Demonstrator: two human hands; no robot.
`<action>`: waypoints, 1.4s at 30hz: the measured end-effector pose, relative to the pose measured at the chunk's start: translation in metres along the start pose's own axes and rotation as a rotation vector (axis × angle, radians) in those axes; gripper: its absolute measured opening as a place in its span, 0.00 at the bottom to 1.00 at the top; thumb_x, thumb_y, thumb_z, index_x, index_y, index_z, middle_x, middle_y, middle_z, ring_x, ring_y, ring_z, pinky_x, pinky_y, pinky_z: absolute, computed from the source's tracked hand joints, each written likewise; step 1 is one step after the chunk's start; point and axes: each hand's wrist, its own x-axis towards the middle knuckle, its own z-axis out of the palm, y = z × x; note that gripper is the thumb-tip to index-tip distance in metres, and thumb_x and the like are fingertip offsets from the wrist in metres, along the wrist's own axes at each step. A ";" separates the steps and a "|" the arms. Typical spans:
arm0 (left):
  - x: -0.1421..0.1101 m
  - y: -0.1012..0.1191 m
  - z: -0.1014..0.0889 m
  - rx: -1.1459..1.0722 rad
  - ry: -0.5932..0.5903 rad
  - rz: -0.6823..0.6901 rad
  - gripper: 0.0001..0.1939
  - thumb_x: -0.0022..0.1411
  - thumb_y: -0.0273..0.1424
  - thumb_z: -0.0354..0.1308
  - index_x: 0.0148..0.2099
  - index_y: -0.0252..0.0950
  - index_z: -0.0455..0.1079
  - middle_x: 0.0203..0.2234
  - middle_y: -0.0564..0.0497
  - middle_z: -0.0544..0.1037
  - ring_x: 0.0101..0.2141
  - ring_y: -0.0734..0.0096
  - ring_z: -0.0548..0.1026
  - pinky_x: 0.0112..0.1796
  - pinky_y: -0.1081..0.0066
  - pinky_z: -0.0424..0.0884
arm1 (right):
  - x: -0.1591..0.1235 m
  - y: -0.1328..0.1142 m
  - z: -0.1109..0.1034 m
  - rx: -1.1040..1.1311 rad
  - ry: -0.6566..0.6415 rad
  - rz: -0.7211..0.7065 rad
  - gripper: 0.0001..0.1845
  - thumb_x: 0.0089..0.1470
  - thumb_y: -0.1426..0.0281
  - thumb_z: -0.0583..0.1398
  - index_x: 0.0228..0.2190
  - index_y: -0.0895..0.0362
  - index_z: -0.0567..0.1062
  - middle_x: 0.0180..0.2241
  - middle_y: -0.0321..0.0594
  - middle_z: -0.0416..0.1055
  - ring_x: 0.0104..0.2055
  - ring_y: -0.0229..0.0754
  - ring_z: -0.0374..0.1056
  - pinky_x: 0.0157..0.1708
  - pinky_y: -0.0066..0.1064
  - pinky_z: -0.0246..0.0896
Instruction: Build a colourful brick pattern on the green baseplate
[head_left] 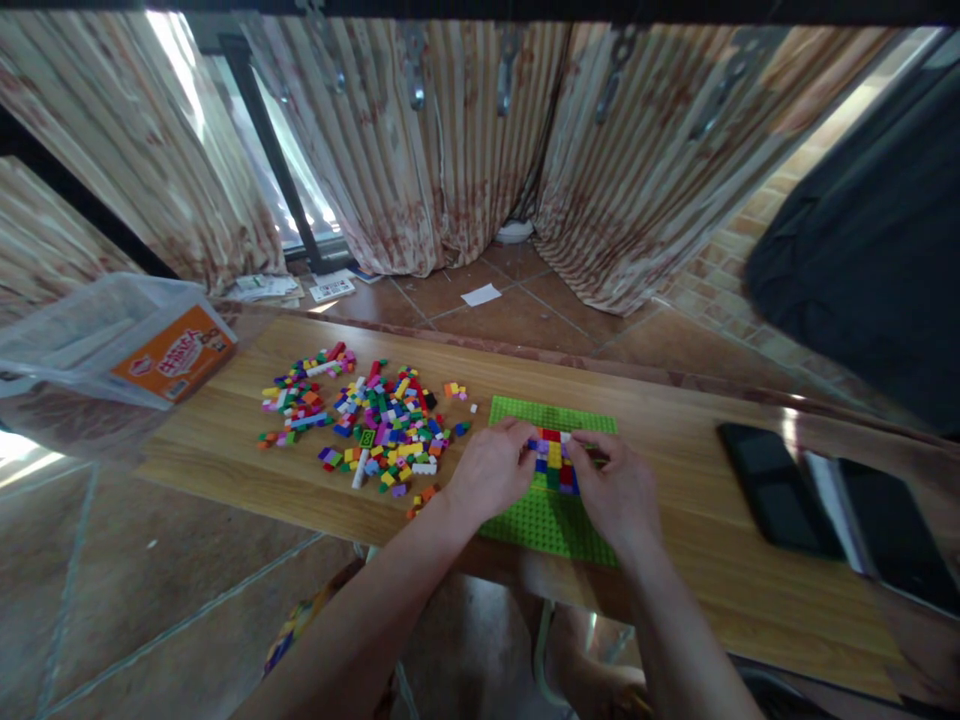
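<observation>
Building: small block (pixel 553 461) stood mid-plate (pixel 551 530), mostly bare
Hands: left (pixel 491 468), right (pixel 616 488) pinched around block
Left: loose bricks (pixel 375 425) heaped left

A long pale wooden table (pixel 705 560) stands on a floor of reddish-brown glazed tiles (pixel 517 320). Behind it hang pleated beige curtains with rust-coloured stains (pixel 420 150), reaching down to the floor. At the left, a dark-framed window (pixel 277 170) lets in bright daylight between the curtain folds. A white scrap of paper (pixel 481 294) lies on the tiles, and scattered printed sheets (pixel 289 288) lie below the window.
</observation>
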 end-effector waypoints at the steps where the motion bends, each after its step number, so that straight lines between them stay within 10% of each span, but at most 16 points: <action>1: 0.000 0.000 0.000 0.003 -0.004 0.002 0.07 0.62 0.27 0.51 0.39 0.36 0.70 0.34 0.49 0.74 0.34 0.67 0.73 0.37 0.69 0.69 | 0.000 0.000 0.000 -0.005 0.000 0.000 0.19 0.54 0.60 0.55 0.36 0.59 0.79 0.37 0.47 0.76 0.34 0.44 0.70 0.36 0.36 0.62; 18: 0.003 -0.002 0.001 0.034 -0.030 0.070 0.07 0.62 0.25 0.51 0.39 0.36 0.70 0.35 0.50 0.75 0.37 0.68 0.73 0.40 0.69 0.69 | 0.000 0.000 0.001 -0.009 -0.003 -0.004 0.17 0.54 0.61 0.55 0.35 0.59 0.78 0.37 0.46 0.75 0.35 0.44 0.70 0.34 0.34 0.62; 42: 0.015 -0.002 0.014 -0.390 0.165 -0.379 0.06 0.53 0.23 0.60 0.37 0.33 0.72 0.27 0.51 0.78 0.29 0.71 0.75 0.32 0.73 0.70 | 0.000 -0.001 0.003 -0.012 -0.003 0.005 0.17 0.54 0.62 0.55 0.36 0.59 0.78 0.37 0.47 0.75 0.35 0.45 0.70 0.38 0.37 0.62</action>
